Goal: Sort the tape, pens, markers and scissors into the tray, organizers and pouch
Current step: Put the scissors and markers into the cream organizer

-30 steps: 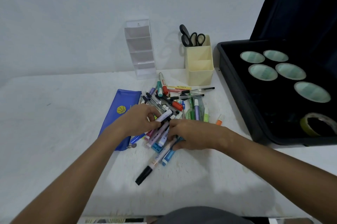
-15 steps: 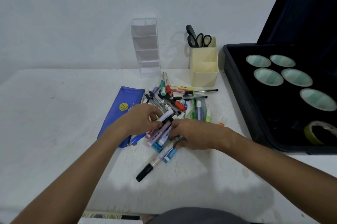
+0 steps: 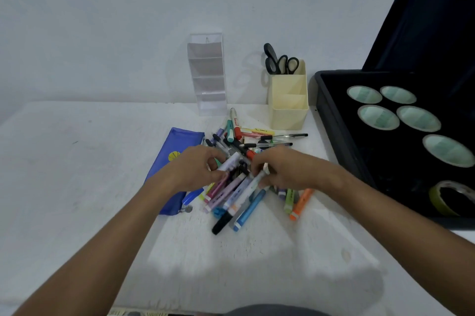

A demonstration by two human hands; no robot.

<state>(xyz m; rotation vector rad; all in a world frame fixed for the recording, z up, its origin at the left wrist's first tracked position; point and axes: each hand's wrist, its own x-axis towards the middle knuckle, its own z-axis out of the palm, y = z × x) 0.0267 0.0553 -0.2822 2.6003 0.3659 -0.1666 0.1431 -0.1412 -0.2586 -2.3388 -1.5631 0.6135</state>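
Observation:
A heap of pens and markers (image 3: 246, 151) lies mid-table. My left hand (image 3: 195, 171) grips a bundle of several markers (image 3: 226, 187) over the heap, their ends fanning toward me. My right hand (image 3: 280, 171) pinches a white marker (image 3: 253, 183) beside that bundle. A blue pouch (image 3: 177, 153) lies flat left of the heap, partly under my left wrist. Behind stand a clear tiered organizer (image 3: 208, 76) and a cream organizer (image 3: 288, 107) with black scissors (image 3: 280, 62) in it. The black tray (image 3: 331, 109) at right holds several tape rolls (image 3: 377, 117).
An orange highlighter (image 3: 300, 202), a green one (image 3: 289, 200) and a black-capped marker (image 3: 223, 220) lie at the heap's near edge. The tray's raised dark lid (image 3: 431, 14) stands at the far right. A white wall runs behind the table.
My right hand has lifted off the heap and now pinches a white marker next to the left hand's bundle. The orange and green highlighters it covered are now exposed. The camera view shifted slightly.

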